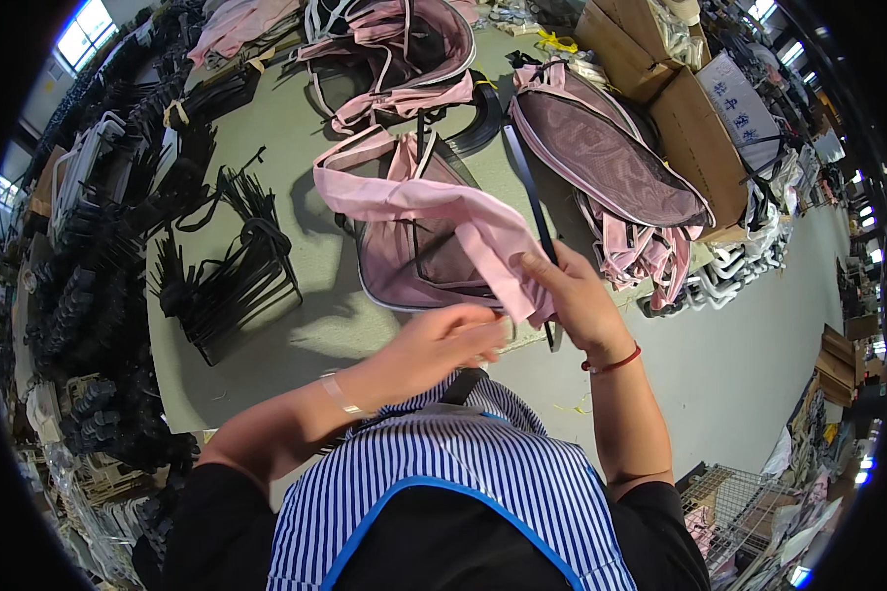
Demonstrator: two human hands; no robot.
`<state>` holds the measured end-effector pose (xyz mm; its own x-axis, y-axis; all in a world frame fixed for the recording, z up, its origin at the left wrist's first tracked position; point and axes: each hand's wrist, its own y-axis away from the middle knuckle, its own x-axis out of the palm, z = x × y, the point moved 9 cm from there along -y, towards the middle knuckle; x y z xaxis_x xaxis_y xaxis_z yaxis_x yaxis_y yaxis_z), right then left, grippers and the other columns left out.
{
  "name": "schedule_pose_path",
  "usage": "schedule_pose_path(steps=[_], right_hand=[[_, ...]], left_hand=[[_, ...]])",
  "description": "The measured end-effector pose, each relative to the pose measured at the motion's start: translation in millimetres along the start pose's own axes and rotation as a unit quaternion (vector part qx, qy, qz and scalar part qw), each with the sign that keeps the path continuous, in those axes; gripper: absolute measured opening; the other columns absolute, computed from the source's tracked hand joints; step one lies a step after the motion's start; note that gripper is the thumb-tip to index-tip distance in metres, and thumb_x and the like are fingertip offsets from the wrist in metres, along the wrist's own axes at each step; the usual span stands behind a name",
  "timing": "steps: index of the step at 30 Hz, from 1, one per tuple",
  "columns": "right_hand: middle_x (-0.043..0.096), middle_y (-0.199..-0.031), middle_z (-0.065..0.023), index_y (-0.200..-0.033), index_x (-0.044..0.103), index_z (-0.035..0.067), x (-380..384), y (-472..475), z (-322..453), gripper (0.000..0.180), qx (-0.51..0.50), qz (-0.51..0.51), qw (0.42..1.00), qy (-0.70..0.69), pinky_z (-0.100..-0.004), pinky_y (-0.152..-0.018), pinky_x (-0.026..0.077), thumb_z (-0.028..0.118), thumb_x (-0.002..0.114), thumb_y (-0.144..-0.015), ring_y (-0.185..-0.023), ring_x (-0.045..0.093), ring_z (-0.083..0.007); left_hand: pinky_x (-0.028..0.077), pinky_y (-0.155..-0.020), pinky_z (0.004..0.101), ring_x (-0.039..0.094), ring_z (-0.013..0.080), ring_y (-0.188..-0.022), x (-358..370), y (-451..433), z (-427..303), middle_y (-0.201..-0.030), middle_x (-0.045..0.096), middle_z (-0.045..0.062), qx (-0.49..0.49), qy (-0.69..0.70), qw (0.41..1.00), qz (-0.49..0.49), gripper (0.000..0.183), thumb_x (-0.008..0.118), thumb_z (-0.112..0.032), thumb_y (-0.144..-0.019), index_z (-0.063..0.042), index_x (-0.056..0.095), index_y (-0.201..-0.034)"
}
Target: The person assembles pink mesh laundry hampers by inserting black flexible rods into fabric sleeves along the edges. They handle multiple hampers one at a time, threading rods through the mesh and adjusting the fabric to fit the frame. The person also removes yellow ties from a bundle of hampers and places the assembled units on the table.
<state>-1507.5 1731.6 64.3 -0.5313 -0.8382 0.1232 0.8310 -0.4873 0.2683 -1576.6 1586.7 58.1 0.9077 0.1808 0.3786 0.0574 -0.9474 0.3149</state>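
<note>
A pink fabric and dark mesh piece with pale piping [406,199] lies partly on the table in front of me. My right hand [576,295] grips its pink fabric edge together with a long flat black strip [530,188], which stands out past the fingers at both ends. Beside the lower edge of the fabric is my left hand [454,336], slightly blurred, its fingers bent towards the right hand; whether it touches the cloth cannot be told.
Bundled black strips [244,273] lie on the table [325,332] to the left. More pink mesh pieces [392,52] lie at the back, and another [606,148] at the right. Behind that one stands an open cardboard box [698,148]. A wire basket [739,502] is at the lower right.
</note>
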Motion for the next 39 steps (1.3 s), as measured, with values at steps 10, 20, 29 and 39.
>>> schedule_pose_path(steps=[10, 20, 29, 39], right_hand=[[0.043, -0.061, 0.0050, -0.097, 0.067, 0.000, -86.0, 107.5, 53.5, 0.028, 0.087, -0.287, 0.947, 0.118, -0.0230, -0.051, 0.029, 0.020, 0.048, -0.104, -0.056, 0.038, -0.0050], [0.042, -0.053, 0.0067, -0.081, 0.066, -0.002, -96.9, 219.4, 18.5, 0.023, 0.037, -0.199, 0.979, 0.027, -0.0232, -0.046, 0.023, 0.013, 0.053, -0.094, -0.048, 0.031, -0.0018], [0.042, -0.056, 0.0068, -0.086, 0.066, -0.002, -81.8, 170.0, 24.4, 0.026, -0.001, -0.126, 0.992, -0.016, -0.0220, -0.046, 0.022, 0.016, 0.055, -0.100, -0.049, 0.030, -0.0015], [0.041, -0.054, 0.0060, -0.086, 0.068, -0.001, -83.0, 160.5, 20.7, 0.026, 0.022, -0.089, 0.995, 0.026, -0.0228, -0.045, 0.024, 0.016, 0.056, -0.100, -0.048, 0.031, -0.0023]], left_hand=[[0.050, -0.070, 0.0259, 0.060, 0.0112, -0.071, -14.6, -86.7, -1.5, -0.086, 0.067, 0.003, -0.022, 0.208, 0.974, -0.091, 0.012, 0.067, -0.015, -0.095, -0.003, 0.069, -0.097], [0.036, -0.061, 0.0250, 0.040, 0.0052, -0.059, -15.7, -110.9, -43.4, -0.065, 0.046, -0.007, -0.010, 0.301, 0.940, -0.160, 0.012, 0.069, -0.019, -0.095, -0.013, 0.062, -0.087], [0.034, -0.066, 0.0232, 0.032, 0.0068, -0.058, -28.6, -95.2, -48.7, -0.062, 0.035, -0.008, 0.025, 0.297, 0.945, -0.132, 0.018, 0.064, -0.028, -0.099, -0.013, 0.061, -0.090], [0.035, -0.067, 0.0259, 0.034, 0.0085, -0.063, -37.2, -79.7, -54.9, -0.066, 0.038, -0.004, 0.086, 0.189, 0.966, -0.156, 0.022, 0.056, -0.029, -0.103, -0.010, 0.059, -0.095]])
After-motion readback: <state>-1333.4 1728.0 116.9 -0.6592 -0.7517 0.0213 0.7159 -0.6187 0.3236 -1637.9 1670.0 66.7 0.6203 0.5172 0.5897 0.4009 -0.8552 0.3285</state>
